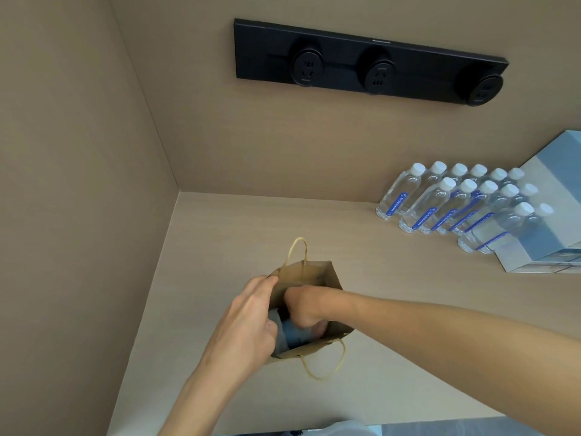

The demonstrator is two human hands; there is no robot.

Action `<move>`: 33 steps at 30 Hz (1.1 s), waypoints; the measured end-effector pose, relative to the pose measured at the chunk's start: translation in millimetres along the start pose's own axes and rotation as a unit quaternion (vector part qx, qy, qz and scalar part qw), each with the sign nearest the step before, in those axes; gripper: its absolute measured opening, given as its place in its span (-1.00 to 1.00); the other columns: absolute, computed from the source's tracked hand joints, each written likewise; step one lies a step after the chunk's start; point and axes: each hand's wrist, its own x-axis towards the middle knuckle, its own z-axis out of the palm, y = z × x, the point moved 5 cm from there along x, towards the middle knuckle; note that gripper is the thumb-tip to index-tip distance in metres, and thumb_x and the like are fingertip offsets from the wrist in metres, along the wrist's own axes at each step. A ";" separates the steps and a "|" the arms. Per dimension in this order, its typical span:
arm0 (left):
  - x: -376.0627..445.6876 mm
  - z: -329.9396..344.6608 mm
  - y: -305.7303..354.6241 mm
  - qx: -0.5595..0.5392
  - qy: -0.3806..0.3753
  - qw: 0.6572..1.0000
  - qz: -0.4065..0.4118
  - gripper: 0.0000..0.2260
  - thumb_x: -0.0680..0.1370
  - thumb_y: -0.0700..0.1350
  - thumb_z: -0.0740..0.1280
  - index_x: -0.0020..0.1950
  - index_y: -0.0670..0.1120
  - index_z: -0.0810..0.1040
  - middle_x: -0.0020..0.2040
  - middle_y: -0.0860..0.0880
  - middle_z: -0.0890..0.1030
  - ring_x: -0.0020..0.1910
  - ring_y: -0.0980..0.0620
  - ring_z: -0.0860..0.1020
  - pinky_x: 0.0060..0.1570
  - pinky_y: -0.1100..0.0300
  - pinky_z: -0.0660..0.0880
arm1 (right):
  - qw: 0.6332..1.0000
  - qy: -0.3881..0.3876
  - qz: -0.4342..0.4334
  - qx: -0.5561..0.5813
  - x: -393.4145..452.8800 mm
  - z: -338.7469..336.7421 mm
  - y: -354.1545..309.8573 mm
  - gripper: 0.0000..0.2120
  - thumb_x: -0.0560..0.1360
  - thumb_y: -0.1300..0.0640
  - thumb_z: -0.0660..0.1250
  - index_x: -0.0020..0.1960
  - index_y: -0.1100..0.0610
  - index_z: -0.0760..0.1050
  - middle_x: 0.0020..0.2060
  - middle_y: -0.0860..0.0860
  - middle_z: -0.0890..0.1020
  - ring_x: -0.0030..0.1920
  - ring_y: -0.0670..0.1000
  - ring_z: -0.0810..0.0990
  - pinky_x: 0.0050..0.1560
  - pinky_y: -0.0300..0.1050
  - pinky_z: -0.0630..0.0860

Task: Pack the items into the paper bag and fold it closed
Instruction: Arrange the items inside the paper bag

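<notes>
Both forearms reach out over the beige counter (pixel 393 325) toward the paper bag (pixel 301 272), which stands open near its left corner. My left hand (pixel 248 319) grips the bag's left rim, spreading the mouth. My right hand (pixel 306 305) is plunged inside, curled round a grey item (pixel 290 336), though I cannot tell how tightly. To seat it well, I should press it flat to the bottom while keeping the rim wide, so the paper does not tear. Inside I make out only that grey thing. Water bottles (pixel 446 202) stand well apart at the right.
</notes>
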 end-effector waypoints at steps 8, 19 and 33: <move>0.9 5.0 -1.0 -0.012 -0.003 1.000 -0.005 -0.37 0.40 -0.32 0.17 0.46 0.03 0.30 0.38 0.17 0.34 -0.01 0.04 0.52 0.00 0.30 0.40 | 0.962 -0.041 0.129 0.239 7.3 21.8 14.1 -0.62 0.60 0.32 0.11 0.40 0.26 0.29 0.32 0.27 0.41 0.25 0.26 0.50 0.23 0.09 0.50; 1.6 2.2 -4.3 -0.019 0.012 1.000 -0.011 -0.34 0.37 -0.34 0.14 0.44 0.05 0.32 0.38 0.18 0.37 0.03 0.13 0.48 -0.02 0.40 0.34 | 0.991 0.012 -0.003 0.132 -9.4 14.2 -25.4 -0.74 0.55 0.32 0.18 0.21 0.32 0.49 -0.05 0.19 0.57 0.02 0.23 0.60 0.02 0.04 0.58; -0.8 3.6 0.0 -0.015 0.024 1.000 0.011 -0.38 0.41 -0.34 0.14 0.45 0.01 0.33 0.40 0.14 0.38 0.20 0.12 0.44 0.05 0.42 0.29 | 0.998 0.034 -0.026 0.037 -8.5 12.2 -25.6 -0.77 0.54 0.30 0.21 0.15 0.27 0.53 -0.11 0.17 0.61 -0.13 0.14 0.58 -0.19 -0.05 0.49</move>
